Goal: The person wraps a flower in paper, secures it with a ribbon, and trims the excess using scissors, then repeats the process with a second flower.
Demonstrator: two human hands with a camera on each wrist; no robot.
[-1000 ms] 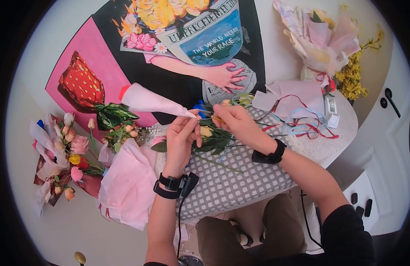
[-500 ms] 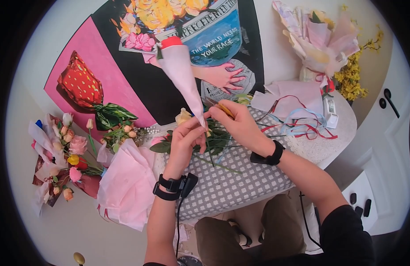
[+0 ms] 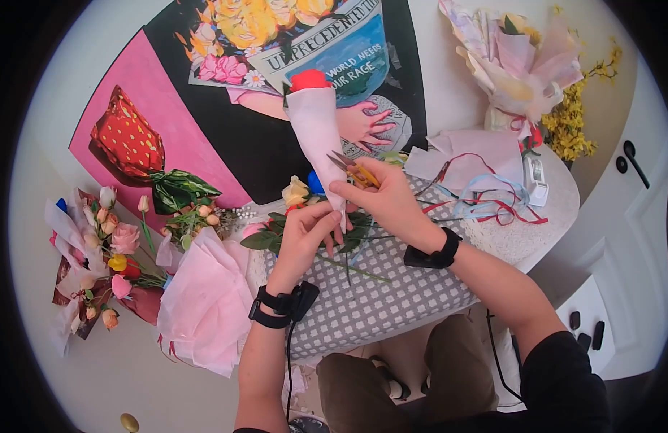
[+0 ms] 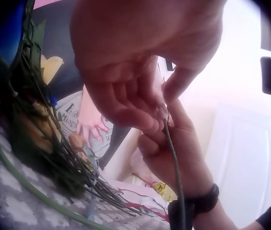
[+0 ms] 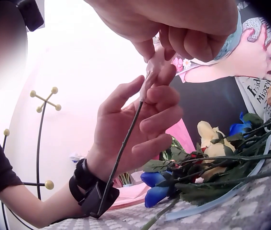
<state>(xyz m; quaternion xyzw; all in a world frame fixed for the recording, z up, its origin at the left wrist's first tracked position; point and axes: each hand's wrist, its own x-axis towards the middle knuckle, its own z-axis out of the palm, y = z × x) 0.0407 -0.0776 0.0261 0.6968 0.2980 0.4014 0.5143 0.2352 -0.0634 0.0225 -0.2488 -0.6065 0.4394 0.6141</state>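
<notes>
A red flower stands nearly upright in a cone of pale pink paper. My left hand pinches the paper's narrow lower end around the stem, thumb against fingers. Higher on the cone, my right hand pinches the paper with thumb and finger and also holds scissors, blades pointing up and left. Below the hands the bare stem hangs down in the right wrist view. Loose flowers with green leaves, a cream rose among them, lie behind the left hand.
Pink paper lies at the table's left beside a bouquet. Red and blue ribbons lie on the right near paper sheets and a white box. A wrapped bouquet stands behind; paintings lean at the back.
The wrapped flower has swung from pointing left to nearly upright. My right hand has come onto the paper cone, with the scissor blades now showing. My left hand has moved slightly down and right.
</notes>
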